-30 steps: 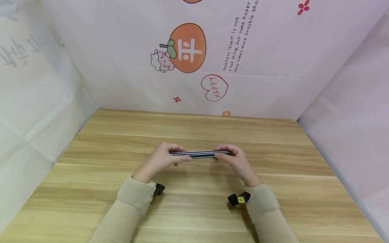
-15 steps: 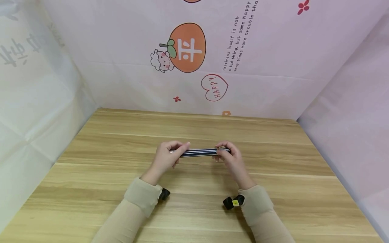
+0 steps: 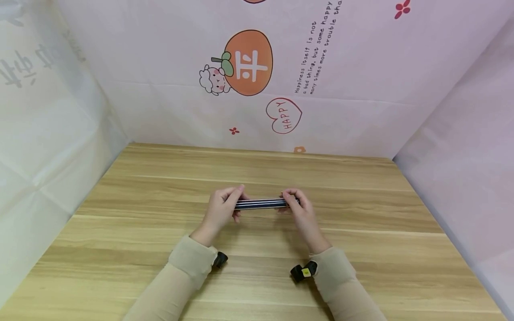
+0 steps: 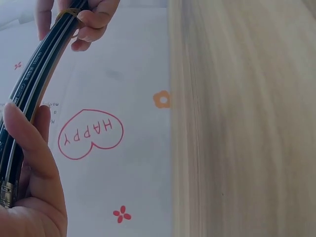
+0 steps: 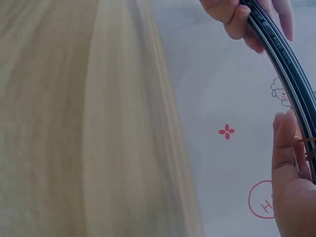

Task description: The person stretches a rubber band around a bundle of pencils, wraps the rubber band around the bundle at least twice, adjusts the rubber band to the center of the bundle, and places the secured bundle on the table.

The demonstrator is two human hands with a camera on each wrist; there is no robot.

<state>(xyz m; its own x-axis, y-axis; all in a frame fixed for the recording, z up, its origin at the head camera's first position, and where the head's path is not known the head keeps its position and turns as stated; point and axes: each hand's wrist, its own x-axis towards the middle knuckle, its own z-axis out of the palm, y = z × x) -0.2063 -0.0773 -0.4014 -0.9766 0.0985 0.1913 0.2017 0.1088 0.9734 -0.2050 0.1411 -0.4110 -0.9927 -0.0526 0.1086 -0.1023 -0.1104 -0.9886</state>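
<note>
A bundle of dark pencils [image 3: 261, 204] with light stripes lies level between both hands, above the table. The left hand [image 3: 218, 210] grips its left end, thumb across the near side; a metal ferrule [image 4: 7, 193] shows by the palm in the left wrist view. At the other end, the right hand [image 3: 302, 213] holds the bundle between thumb and fingers. A thin tan rubber band [image 4: 68, 12] is wound around the pencils at the right hand's fingers, and it shows in the right wrist view too. The hands cover both ends in the head view.
Under the hands is a wood-grain table [image 3: 160, 249]. A white printed cloth [image 3: 160, 111] hangs behind its back edge, with more pale cloth [image 3: 474, 133] along both sides. Each sleeve cuff carries a small black wrist camera [image 3: 298, 273].
The left thumb has lifted from along the pencils to point up and away. Both hands have drawn slightly closer together, the left shifting right and the right shifting left.
</note>
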